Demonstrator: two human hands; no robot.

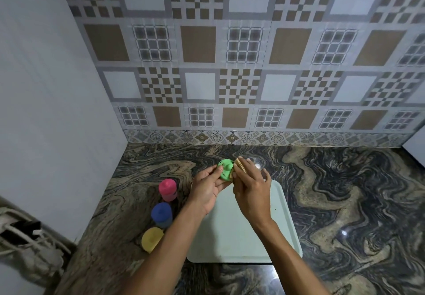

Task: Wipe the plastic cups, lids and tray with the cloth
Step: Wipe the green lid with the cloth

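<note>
The left hand [208,186] pinches a green lid [225,170] by its edge, thumb on the near face and fingers curled behind it, holding it up and tilted toward the camera. Against the lid's right side, the right hand [250,191] presses a folded tan cloth [239,165], gripped between thumb and bunched fingers with the back of the hand up. So the step in hand looks like wiping this lid. Both forearms reach in from below and meet above the far end of a pale tray [282,225], which lies directly beneath the grip. A few dark specks show on the tray, so it probably has yet to be wiped. Down and to the left of the grip, off the tray, three cups stand in a row on the marbled countertop [345,191]: the pink-lidded cup [167,190] is nearest, then the blue-lidded cup [161,214], then the yellow-lidded cup [151,239]. Whether those are already cleaned cannot be told; I would guess the task is somewhere midway, with the tray left for last
</note>
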